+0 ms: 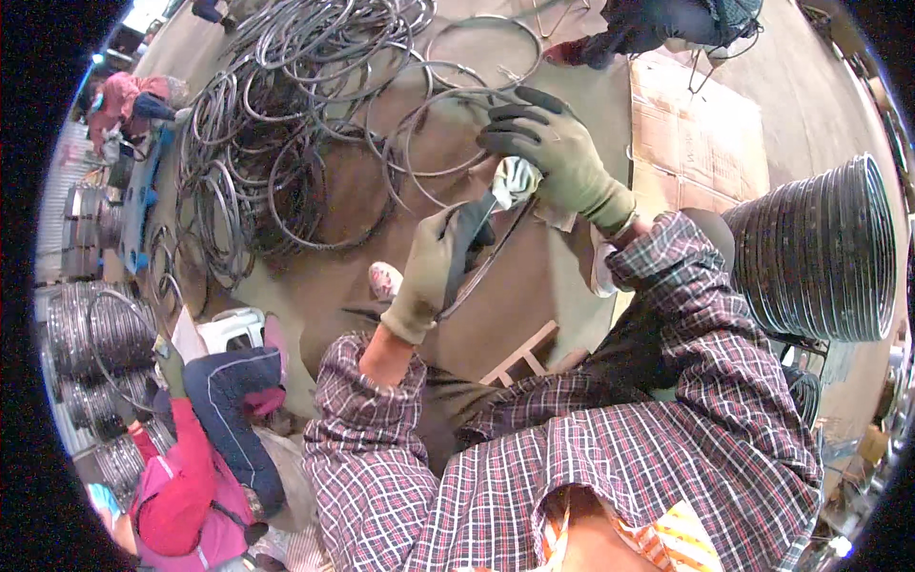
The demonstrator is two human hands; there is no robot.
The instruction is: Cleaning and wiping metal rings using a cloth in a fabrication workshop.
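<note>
My left hand point(434, 262), in a light glove with dark fingers, is closed around a thin metal hoop point(498, 246) in front of my lap. The visible part of the hoop runs slanting from below this hand up toward the other one. A crumpled white cloth point(516, 181) with dark marks lies against the hoop between both hands. Over the cloth is my right hand point(551, 153), in a matching glove, its fingers bent across to the left. The fingertips and whatever is under that palm are partly hidden.
A large heap of loose metal hoops point(295, 133) covers the floor ahead. Flattened cardboard point(696, 133) lies at the far right, near a stack of hoops point(810, 248). A small wooden frame point(522, 357) is by my legs. A co-worker point(200, 467) sits at the left.
</note>
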